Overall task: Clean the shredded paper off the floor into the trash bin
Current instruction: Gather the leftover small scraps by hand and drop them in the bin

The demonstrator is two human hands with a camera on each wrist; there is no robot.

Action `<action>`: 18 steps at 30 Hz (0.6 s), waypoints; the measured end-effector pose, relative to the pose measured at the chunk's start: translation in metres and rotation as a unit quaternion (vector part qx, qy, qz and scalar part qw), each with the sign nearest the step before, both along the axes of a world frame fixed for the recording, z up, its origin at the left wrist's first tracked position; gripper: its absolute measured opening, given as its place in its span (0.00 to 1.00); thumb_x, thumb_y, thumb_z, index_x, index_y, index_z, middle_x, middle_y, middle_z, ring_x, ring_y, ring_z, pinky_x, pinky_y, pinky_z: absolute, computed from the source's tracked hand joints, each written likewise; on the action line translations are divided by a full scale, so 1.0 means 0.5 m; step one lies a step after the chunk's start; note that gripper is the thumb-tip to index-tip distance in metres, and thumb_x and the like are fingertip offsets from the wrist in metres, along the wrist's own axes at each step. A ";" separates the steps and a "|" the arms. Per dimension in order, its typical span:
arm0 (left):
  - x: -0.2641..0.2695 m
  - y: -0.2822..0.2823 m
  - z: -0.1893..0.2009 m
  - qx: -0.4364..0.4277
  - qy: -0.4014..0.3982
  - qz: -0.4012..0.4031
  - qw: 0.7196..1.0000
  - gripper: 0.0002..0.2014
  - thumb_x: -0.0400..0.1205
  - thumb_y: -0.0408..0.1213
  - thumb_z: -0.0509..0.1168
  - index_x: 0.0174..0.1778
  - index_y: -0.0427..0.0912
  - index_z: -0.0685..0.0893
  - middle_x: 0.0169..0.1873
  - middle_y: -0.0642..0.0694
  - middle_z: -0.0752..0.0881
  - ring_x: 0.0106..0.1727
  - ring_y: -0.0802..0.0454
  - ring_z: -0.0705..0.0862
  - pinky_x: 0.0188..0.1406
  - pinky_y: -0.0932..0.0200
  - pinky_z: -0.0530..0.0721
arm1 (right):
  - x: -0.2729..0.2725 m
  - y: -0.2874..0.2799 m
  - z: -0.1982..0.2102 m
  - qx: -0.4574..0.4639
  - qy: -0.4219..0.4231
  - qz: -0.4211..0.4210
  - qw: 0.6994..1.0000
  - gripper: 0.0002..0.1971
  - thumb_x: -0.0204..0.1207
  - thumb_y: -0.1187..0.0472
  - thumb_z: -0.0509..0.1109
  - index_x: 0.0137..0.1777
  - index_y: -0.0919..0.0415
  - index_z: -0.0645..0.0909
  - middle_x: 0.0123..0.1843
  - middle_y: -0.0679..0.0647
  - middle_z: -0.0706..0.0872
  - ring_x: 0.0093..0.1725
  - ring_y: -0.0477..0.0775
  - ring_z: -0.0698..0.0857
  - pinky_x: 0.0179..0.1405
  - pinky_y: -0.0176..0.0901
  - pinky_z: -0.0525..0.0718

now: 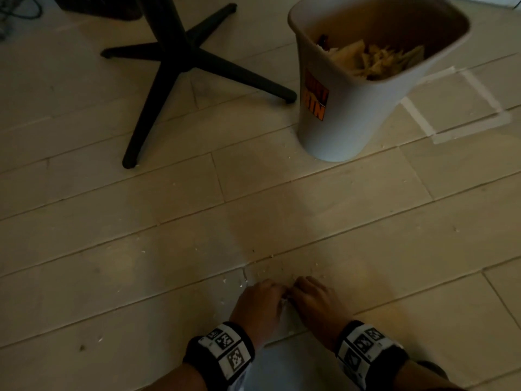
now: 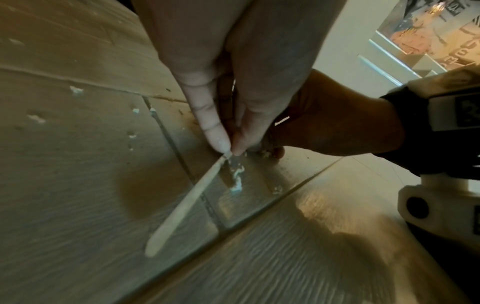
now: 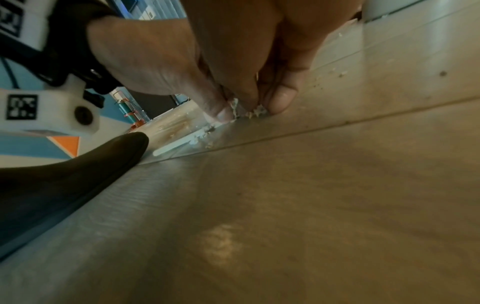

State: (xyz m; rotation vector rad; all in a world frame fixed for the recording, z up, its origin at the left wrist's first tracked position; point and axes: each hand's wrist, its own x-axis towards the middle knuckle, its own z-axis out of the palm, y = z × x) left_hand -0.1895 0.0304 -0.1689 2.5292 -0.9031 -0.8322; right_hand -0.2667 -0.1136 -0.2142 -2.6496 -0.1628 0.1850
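Observation:
My two hands meet fingertip to fingertip low on the pale plank floor. The left hand [image 1: 262,303] pinches the tip of a long pale paper strip [image 2: 182,205], maybe the raised edge of a thin sheet, between thumb and finger [image 2: 230,151]. The right hand [image 1: 315,303] pinches a small clump of shredded paper [image 3: 255,112] against the floor with curled fingertips [image 3: 252,109]. More white crumbs [image 2: 236,179] lie just beyond the fingers, and tiny bits [image 1: 234,282] dot the planks to the left. The white trash bin [image 1: 352,108] stands far ahead on the right, with shredded paper [image 1: 375,62] inside.
A black star-shaped chair base [image 1: 180,60] stands at the upper left, one leg ending close to the bin. White tape lines [image 1: 451,131] mark the floor right of the bin. A dark shoe [image 3: 64,185] rests near my right wrist.

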 end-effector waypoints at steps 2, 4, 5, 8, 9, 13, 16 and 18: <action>0.005 -0.008 0.005 0.002 0.022 0.026 0.999 0.11 0.81 0.38 0.65 0.58 0.51 0.86 0.55 0.50 0.88 0.56 0.51 0.85 0.58 0.59 0.82 | 0.003 0.000 0.010 0.009 0.012 0.002 1.000 0.11 0.63 0.61 0.82 0.45 0.53 0.86 0.37 0.50 0.84 0.31 0.53 0.83 0.25 0.41 0.80; 0.018 -0.012 0.007 -0.003 0.070 0.067 0.995 0.12 0.75 0.37 0.69 0.53 0.51 0.88 0.49 0.51 0.91 0.52 0.53 0.88 0.53 0.60 0.85 | 0.012 -0.003 0.020 0.052 0.035 -0.021 0.998 0.05 0.73 0.59 0.72 0.48 0.55 0.87 0.40 0.53 0.85 0.36 0.58 0.85 0.32 0.44 0.81; 0.027 -0.014 0.007 -0.004 0.095 0.086 0.992 0.12 0.72 0.36 0.70 0.50 0.51 0.90 0.45 0.51 0.91 0.49 0.54 0.88 0.50 0.60 0.86 | 0.018 -0.011 0.026 0.064 0.056 -0.037 0.996 0.09 0.78 0.57 0.66 0.50 0.56 0.87 0.44 0.55 0.85 0.41 0.60 0.86 0.37 0.47 0.81; 0.056 -0.021 0.019 -0.066 0.143 0.141 0.977 0.09 0.68 0.33 0.74 0.43 0.48 0.92 0.36 0.52 0.91 0.38 0.60 0.89 0.43 0.60 0.88 | 0.034 -0.038 0.050 0.118 0.064 -0.062 0.989 0.15 0.79 0.53 0.61 0.48 0.56 0.89 0.44 0.56 0.86 0.42 0.62 0.86 0.41 0.44 0.76; 0.065 -0.028 0.034 -0.092 0.140 0.150 0.974 0.09 0.68 0.33 0.75 0.42 0.48 0.92 0.34 0.53 0.91 0.36 0.64 0.87 0.39 0.65 0.87 | 0.045 -0.049 0.071 0.127 0.042 -0.079 0.988 0.12 0.78 0.54 0.65 0.46 0.56 0.90 0.42 0.55 0.86 0.40 0.62 0.86 0.40 0.42 0.76; 0.131 -0.077 0.132 -0.208 0.092 0.169 0.959 0.09 0.70 0.32 0.77 0.44 0.46 0.91 0.36 0.52 0.91 0.39 0.60 0.89 0.41 0.66 0.86 | 0.123 -0.105 0.179 0.134 -0.046 -0.140 0.980 0.07 0.75 0.55 0.73 0.43 0.55 0.91 0.37 0.54 0.88 0.36 0.58 0.87 0.38 0.46 0.82; 0.199 -0.121 0.214 -0.274 0.070 0.164 0.945 0.08 0.71 0.32 0.78 0.45 0.46 0.91 0.37 0.51 0.92 0.41 0.55 0.90 0.46 0.59 0.88 | 0.187 -0.155 0.287 0.109 -0.116 -0.143 0.977 0.03 0.75 0.58 0.76 0.43 0.55 0.91 0.37 0.55 0.89 0.34 0.57 0.86 0.37 0.52 0.85; 0.241 -0.150 0.270 -0.304 0.054 0.143 0.940 0.08 0.73 0.33 0.77 0.46 0.46 0.90 0.38 0.52 0.92 0.42 0.57 0.90 0.47 0.58 0.89 | 0.223 -0.182 0.358 0.094 -0.153 -0.146 0.973 0.03 0.75 0.60 0.76 0.44 0.56 0.92 0.38 0.56 0.89 0.35 0.57 0.86 0.38 0.52 0.85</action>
